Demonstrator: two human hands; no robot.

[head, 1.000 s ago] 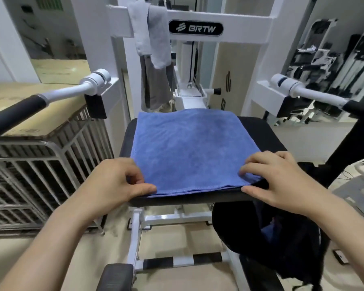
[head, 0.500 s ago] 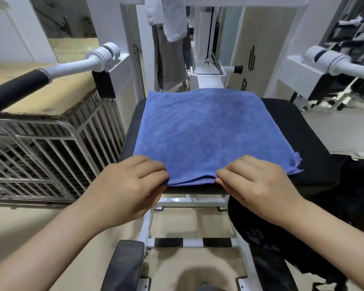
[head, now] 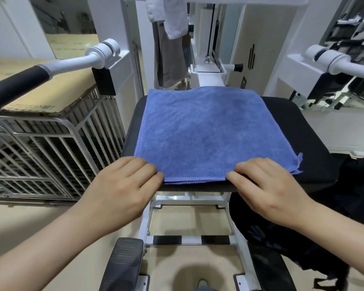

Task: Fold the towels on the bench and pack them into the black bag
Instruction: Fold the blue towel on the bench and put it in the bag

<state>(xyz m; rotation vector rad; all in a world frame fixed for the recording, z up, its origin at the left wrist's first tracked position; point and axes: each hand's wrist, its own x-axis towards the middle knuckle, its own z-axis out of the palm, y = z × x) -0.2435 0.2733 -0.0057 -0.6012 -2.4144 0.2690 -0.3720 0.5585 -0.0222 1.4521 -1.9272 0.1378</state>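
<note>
A blue towel [head: 208, 131], folded into a flat square of layers, lies on the black padded bench seat [head: 307, 143]. My left hand [head: 122, 190] pinches the towel's near edge at its left corner. My right hand [head: 267, 185] grips the same near edge toward the right, thumb under the layers. The towel's right corner sticks out a little past my right hand. The black bag [head: 315, 227] hangs below and right of the seat; its opening is not visible. A white towel [head: 172, 15] and a grey towel [head: 168, 59] hang on the machine frame behind.
White gym-machine arms with black grips reach in from the left [head: 51, 68] and from the right [head: 340, 61]. A metal wire cage topped with cardboard [head: 40, 139] stands at the left. Below the seat are the white frame [head: 189, 238] and a black foot pad [head: 122, 265].
My hands slid from the towel's outer corners toward its middle, then spread a little apart again. The view tilted down and closer; the towel stays flat on the seat.
</note>
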